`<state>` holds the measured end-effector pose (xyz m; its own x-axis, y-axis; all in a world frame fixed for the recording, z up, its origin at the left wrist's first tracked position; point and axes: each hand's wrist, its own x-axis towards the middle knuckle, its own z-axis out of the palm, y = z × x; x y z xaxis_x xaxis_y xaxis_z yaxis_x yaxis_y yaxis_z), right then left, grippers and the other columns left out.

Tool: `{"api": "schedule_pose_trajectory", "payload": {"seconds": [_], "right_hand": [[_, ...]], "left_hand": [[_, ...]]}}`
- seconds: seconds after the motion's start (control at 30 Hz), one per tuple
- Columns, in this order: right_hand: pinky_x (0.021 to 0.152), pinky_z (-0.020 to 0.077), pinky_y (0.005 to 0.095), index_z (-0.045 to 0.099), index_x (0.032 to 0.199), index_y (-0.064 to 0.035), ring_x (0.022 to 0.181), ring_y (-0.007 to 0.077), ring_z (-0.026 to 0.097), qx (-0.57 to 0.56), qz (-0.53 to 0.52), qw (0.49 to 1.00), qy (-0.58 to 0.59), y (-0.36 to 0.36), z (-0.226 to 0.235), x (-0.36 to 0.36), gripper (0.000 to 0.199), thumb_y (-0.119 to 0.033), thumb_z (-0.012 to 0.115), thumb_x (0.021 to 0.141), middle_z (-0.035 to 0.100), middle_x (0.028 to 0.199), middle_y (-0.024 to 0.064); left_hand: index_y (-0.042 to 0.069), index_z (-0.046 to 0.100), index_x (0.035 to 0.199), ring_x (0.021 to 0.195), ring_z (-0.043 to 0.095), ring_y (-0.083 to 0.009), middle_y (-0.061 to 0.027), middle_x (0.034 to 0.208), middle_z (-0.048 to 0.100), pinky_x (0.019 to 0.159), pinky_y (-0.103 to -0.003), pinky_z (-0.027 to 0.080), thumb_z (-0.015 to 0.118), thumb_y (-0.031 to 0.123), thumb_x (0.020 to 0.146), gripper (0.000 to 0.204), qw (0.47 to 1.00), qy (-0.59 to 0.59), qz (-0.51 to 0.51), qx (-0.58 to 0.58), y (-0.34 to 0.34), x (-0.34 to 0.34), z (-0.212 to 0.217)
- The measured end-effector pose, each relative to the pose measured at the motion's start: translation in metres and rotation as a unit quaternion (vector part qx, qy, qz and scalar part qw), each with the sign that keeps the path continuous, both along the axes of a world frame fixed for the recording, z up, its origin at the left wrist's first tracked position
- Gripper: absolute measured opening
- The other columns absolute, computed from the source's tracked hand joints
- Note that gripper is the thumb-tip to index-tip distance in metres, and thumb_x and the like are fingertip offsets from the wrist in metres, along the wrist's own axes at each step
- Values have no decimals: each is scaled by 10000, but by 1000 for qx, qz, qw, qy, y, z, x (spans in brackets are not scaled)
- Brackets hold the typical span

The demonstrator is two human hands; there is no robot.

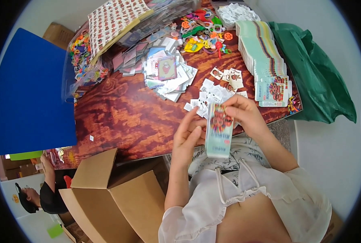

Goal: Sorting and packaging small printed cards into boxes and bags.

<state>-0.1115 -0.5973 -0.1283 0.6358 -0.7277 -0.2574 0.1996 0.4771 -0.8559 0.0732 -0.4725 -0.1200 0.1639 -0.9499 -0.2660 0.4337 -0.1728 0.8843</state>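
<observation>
Pale-green packet stack [219,131], one, held upright above the lap at the wooden table [119,113] edge: left hand [187,139] wrapped around its side, right hand [242,113] pinching the top. Likely squaring step; next needs even alignment. One cardboard box [115,194], one long packet row [261,52], countless loose cards.

Both hands hold a pale green packet [219,131] upright: left hand [187,139] along its side, right hand [245,114] pinching its top, small white cards [211,95] on the worktop [128,117] just beyond.
</observation>
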Motion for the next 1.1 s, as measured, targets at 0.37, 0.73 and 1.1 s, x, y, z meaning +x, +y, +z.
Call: {"api": "schedule_pose_trajectory", "payload": {"seconds": [0.37,0.73,1.1], "right_hand": [[598,497,259,616,1082,-52,785,89,613,-309,153,926,154,-48,-13,107,196,-154,655,920,628,979,46],[815,496,455,560,1197,-50,1018,353,603,-560,2,743,366,-109,-14,190,502,-171,755,751,553,1137,178],[473,481,221,628,1004,-11,585,79,621,-84,95,989,77,-74,-1,111,158,-157,612,945,655,794,42]], "left_hand": [[20,329,1420,1203,510,-190,-93,1407,454,972,-320,476,771,-54,716,835,977,-69,165,-115,-3,37,-15],[39,480,1328,1184,489,-364,-173,1275,523,962,-454,436,869,179,682,766,808,-562,147,97,2,69,-15],[24,493,1301,1123,519,-368,-184,1211,559,935,-443,441,866,130,666,744,825,-545,129,80,-13,70,-9]]}}
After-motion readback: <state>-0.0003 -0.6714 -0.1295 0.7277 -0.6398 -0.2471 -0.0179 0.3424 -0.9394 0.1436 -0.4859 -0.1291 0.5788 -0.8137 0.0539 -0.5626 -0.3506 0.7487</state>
